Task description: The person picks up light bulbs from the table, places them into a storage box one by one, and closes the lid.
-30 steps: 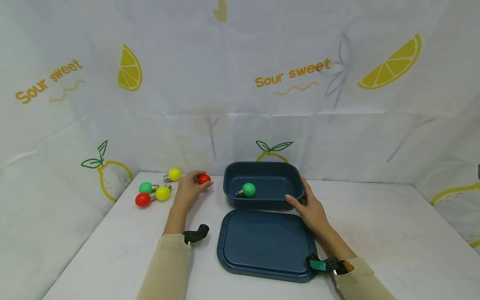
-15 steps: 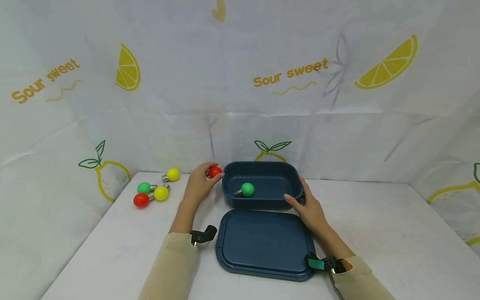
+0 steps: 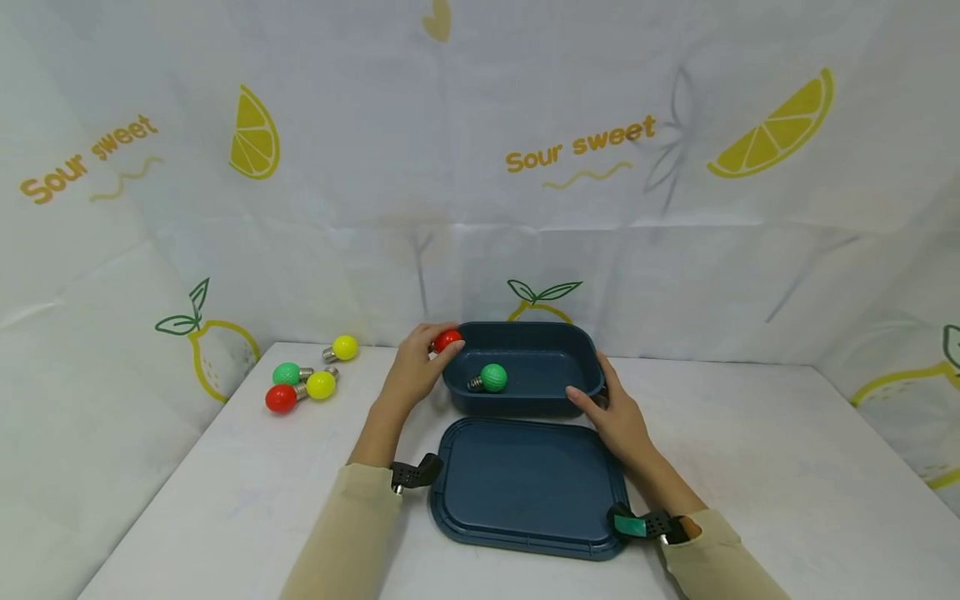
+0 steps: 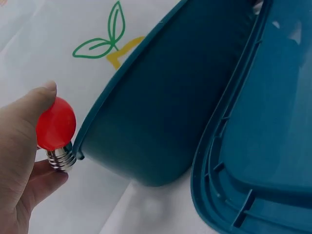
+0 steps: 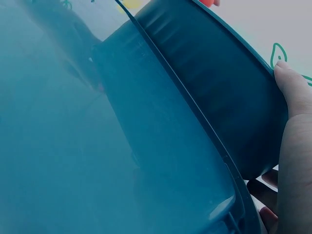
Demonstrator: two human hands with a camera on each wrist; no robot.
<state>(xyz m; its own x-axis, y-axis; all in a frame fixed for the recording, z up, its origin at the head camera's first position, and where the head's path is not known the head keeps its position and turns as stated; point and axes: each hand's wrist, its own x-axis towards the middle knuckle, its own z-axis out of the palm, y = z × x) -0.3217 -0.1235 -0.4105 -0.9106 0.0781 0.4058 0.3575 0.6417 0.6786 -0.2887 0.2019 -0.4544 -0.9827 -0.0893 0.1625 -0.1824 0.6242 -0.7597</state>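
A red light bulb (image 3: 447, 340) with a metal screw base is pinched between the thumb and fingers of my left hand (image 3: 416, 364), at the left end of a dark blue box (image 3: 525, 407). In the left wrist view the bulb (image 4: 56, 124) stands beside the box's rim, its screw base (image 4: 61, 159) pointing down. Inside the box lies a green bulb (image 3: 493, 377). My right hand (image 3: 621, 421) grips the box's right end, thumb over the front rim and fingers round the side.
The matching blue lid (image 3: 528, 487) lies flat in front of the box. On the left of the white table sit a red bulb (image 3: 281, 398), a green bulb (image 3: 286, 374) and two yellow bulbs (image 3: 321, 385). A printed white cloth (image 3: 360, 250) hangs behind.
My left hand has carried the red bulb rightward, from the table beside the box up to its left rim. My right hand keeps its grip on the box.
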